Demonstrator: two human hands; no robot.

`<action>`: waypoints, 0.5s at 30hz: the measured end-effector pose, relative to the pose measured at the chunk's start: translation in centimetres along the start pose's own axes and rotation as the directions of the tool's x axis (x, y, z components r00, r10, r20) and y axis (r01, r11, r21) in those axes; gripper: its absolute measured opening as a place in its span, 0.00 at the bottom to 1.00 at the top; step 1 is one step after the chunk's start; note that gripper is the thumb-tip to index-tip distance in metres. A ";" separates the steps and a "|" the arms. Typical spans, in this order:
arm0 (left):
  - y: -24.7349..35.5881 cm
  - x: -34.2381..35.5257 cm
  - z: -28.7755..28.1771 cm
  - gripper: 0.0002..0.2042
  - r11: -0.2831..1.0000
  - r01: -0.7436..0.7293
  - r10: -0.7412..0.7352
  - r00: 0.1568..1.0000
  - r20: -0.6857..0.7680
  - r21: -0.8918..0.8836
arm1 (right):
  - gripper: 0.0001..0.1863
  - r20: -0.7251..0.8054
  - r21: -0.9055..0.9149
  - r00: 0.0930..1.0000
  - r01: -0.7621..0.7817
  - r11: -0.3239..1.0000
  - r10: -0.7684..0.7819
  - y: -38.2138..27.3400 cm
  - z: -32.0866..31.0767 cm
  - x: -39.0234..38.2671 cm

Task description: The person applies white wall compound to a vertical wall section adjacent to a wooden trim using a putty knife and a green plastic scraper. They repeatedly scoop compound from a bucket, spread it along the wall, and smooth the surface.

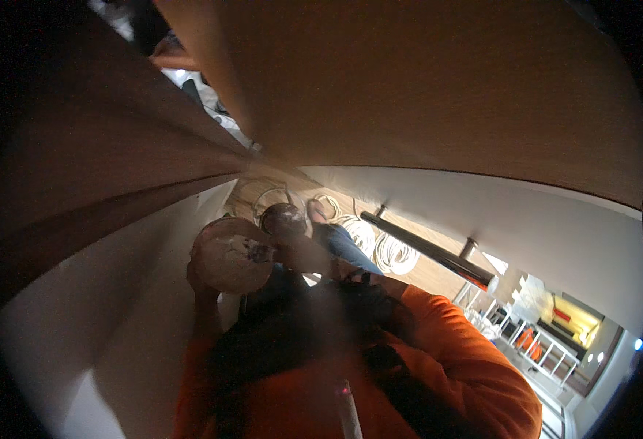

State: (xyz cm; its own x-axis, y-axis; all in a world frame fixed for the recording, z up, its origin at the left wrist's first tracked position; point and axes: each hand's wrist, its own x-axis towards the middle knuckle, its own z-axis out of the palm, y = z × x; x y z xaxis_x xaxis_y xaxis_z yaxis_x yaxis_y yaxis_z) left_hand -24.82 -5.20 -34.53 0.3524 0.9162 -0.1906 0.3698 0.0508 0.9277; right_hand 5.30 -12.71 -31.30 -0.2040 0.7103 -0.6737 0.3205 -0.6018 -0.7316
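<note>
My left hand (196, 274), coming up from an orange sleeve at lower left, grips the edge of a round, shallow, pale brown bowl (226, 267). A smeared grey-white patch and a dark shape lie inside it, too dim to make out. My right hand (296, 252) reaches across from the right to the bowl's right side. Its fingers are blurred, and whether they hold anything is hidden. Just beyond is a second rounded brown thing with whitish marks (283, 218), whose kind I cannot tell.
Brown panels stand close on the left (102, 146) and ahead (438, 88). A pale door (555, 234) with a dark bar handle (427, 250) runs along the right. Coiled white cable (395, 254) lies on the wooden floor. White railings (548, 351) stand farther right; another person's arm (171, 58) shows through the top-left gap.
</note>
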 end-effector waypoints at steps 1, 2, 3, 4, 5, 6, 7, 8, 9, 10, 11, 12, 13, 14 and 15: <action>-0.5 0.2 0.3 0.29 0.998 -0.001 0.001 1.000 -0.011 -0.068 | 0.18 -0.001 0.054 0.998 0.063 0.997 -0.063 0.3 -0.7 0.7; -1.0 0.5 0.7 0.29 0.990 -0.010 0.006 1.000 -0.025 -0.142 | 0.17 0.002 0.110 0.992 0.124 0.986 -0.125 0.7 -1.4 1.4; -1.8 0.8 1.3 0.29 0.973 -0.031 0.022 0.999 -0.042 -0.227 | 0.16 0.004 0.128 0.988 0.150 0.980 -0.151 1.4 -2.0 2.3; -2.7 1.2 1.8 0.29 0.947 -0.057 0.039 0.997 -0.064 -0.316 | 0.15 0.006 0.147 0.984 0.175 0.973 -0.178 1.9 -2.6 3.2; -3.8 1.4 2.4 0.29 0.930 -0.136 0.110 0.989 -0.095 -0.340 | 0.15 0.001 0.136 0.987 0.157 0.978 -0.159 2.5 -2.8 4.2; -4.9 1.9 3.3 0.29 0.889 -0.065 0.021 0.995 -0.100 -0.454 | 0.14 -0.008 0.120 0.990 0.141 0.983 -0.141 3.0 -3.4 5.3; -6.0 2.4 4.1 0.29 0.866 -0.050 -0.010 0.993 -0.117 -0.497 | 0.14 0.000 0.153 0.990 0.141 0.978 -0.143 3.4 -4.1 6.5; -7.1 2.5 5.0 0.29 0.838 0.096 -0.168 0.982 -0.086 -0.537 | 0.14 0.012 0.182 0.990 0.134 0.974 -0.139 3.7 -4.5 7.5; -8.1 2.7 6.0 0.28 0.874 0.137 -0.215 0.970 -0.117 -0.466 | 0.15 0.013 0.184 0.991 0.131 0.974 -0.135 3.9 -5.2 8.3; -8.8 2.8 7.2 0.27 0.974 0.144 -0.180 0.959 -0.218 -0.175 | 0.18 -0.010 0.125 0.979 0.203 0.971 -0.204 4.0 -5.8 8.9; -9.6 3.2 8.3 0.26 0.976 0.174 -0.128 0.945 -0.301 0.133 | 0.16 -0.036 0.070 0.958 0.287 0.955 -0.285 4.0 -6.2 9.6; -10.2 4.0 9.3 0.26 0.930 0.092 -0.200 0.939 -0.280 -0.355 | 0.15 -0.062 0.024 0.927 0.371 0.928 -0.369 4.0 -6.5 10.1; -10.7 5.0 10.1 0.27 0.658 -0.028 -0.231 0.944 -0.237 -0.753 | 0.21 -0.109 -0.051 0.924 0.362 0.931 -0.366 3.8 -6.5 10.9; -11.4 5.8 11.1 0.27 0.236 -0.125 -0.221 0.959 -0.179 -0.964 | 0.28 -0.159 -0.123 0.947 0.263 0.957 -0.280 4.0 -6.4 11.7; -12.0 6.4 11.9 0.26 0.187 -0.160 -0.222 0.954 -0.200 -0.969 | 0.25 -0.180 -0.182 0.895 0.378 0.908 -0.409 4.3 -6.3 12.3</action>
State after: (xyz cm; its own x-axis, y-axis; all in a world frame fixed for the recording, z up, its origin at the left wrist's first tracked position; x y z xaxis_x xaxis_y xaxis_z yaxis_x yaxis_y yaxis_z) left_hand -16.73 -4.66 -50.70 0.0822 0.9427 -0.3235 -0.8202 0.2484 0.5154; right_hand 9.99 -4.23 -42.11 -0.1472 0.9472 -0.2849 0.3822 -0.2112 -0.8996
